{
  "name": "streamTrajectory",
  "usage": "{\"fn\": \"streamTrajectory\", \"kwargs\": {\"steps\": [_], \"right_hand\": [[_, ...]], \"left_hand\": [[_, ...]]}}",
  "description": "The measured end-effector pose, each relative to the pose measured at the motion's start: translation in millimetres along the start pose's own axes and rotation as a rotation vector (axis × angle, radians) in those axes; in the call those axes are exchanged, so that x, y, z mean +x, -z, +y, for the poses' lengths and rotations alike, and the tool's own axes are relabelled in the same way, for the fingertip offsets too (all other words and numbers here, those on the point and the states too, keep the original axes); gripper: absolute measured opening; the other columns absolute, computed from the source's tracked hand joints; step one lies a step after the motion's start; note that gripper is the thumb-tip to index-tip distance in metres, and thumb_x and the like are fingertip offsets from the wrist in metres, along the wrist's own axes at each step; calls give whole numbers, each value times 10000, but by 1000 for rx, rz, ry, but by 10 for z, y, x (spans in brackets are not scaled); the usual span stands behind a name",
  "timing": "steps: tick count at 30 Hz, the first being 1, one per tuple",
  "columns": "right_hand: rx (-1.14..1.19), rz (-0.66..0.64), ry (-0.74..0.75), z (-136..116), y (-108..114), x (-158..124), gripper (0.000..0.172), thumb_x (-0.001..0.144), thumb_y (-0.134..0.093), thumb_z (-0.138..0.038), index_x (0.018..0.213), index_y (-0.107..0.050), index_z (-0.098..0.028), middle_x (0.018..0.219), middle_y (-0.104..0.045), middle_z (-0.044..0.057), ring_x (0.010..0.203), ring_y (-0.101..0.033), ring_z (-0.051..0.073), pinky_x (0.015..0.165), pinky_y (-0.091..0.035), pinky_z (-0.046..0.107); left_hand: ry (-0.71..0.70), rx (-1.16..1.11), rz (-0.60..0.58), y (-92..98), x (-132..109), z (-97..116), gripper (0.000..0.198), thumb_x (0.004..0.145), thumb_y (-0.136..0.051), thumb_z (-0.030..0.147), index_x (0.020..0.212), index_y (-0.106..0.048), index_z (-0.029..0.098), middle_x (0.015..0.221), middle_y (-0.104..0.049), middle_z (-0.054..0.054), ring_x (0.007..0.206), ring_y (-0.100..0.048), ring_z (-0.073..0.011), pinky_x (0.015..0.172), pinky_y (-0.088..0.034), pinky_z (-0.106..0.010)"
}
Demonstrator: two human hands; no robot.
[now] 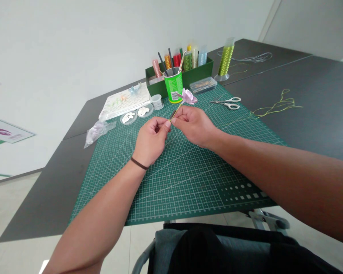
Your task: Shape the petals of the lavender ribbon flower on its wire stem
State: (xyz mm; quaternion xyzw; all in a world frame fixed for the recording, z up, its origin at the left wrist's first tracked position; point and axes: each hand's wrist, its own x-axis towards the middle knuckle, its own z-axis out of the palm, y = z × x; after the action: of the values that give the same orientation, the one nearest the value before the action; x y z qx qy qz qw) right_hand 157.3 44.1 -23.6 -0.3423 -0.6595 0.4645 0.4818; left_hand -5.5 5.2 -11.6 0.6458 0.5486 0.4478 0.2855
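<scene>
A small lilac artificial flower (pixel 189 96) on a thin yellow-green stem (pixel 178 109) is held above the cutting mat, tilted up to the right. My left hand (pixel 151 140) pinches the stem's lower end between thumb and index finger. Close beside it, my right hand (pixel 196 126) is also closed, its thumb and fingers on the stem just below the flower. The fingertips of both hands nearly meet. A small dark piece shows by the stem between them; I cannot make out what it is.
A green gridded cutting mat (pixel 171 182) covers the table's middle. Behind stand a green pot (pixel 173 87), a thread box (pixel 160 89) and a green thread spool (pixel 226 59). Scissors (pixel 230 102) and loose thread (pixel 277 108) lie right; petal dishes (pixel 129 117) and a plastic bag (pixel 97 131) lie left.
</scene>
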Motion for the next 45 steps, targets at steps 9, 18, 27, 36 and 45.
{"fn": "streamTrajectory", "kwargs": {"steps": [9, 18, 27, 36, 45], "right_hand": [[14, 8, -3, 18, -10, 3, 188, 920, -716, -193, 814, -562, -219, 599, -454, -74, 540, -341, 99, 499, -255, 265], [10, 15, -3, 0, -12, 0, 182, 939, -677, -145, 813, -564, -210, 593, -459, -78, 522, -328, 87, 488, -239, 263], [19, 7, -2, 16, -11, 5, 172, 939, -675, -157, 822, -562, -213, 594, -444, -82, 525, -331, 91, 502, -245, 266], [3, 4, 11, 31, -7, 4, 164, 937, -680, -174, 826, -564, -212, 594, -435, -83, 527, -324, 91, 503, -241, 267], [13, -20, 20, 25, 7, -5, 185, 931, -691, -186, 817, -549, -216, 578, -409, -89, 527, -308, 88, 495, -226, 256]], "left_hand": [[-49, 64, 59, -3, 11, -37, 97, 978, -730, 295, 984, -738, 199, 836, -753, -17, 728, -644, -130, 684, -506, -248], [-79, 148, 40, 24, 10, -58, 269, 1039, -620, 364, 870, -757, 205, 684, -662, 5, 641, -565, -138, 600, -428, -276], [-96, 184, 49, 24, 0, 4, 234, 1035, -644, 344, 885, -761, 207, 683, -682, 13, 634, -584, -136, 630, -465, -282], [-99, 159, 62, 19, 7, -23, 233, 1025, -664, 365, 888, -760, 204, 661, -677, 18, 601, -573, -130, 597, -461, -273], [-127, 190, 69, 33, 0, 4, 148, 1001, -711, 314, 933, -775, 199, 740, -738, -1, 702, -662, -142, 703, -538, -273]]}}
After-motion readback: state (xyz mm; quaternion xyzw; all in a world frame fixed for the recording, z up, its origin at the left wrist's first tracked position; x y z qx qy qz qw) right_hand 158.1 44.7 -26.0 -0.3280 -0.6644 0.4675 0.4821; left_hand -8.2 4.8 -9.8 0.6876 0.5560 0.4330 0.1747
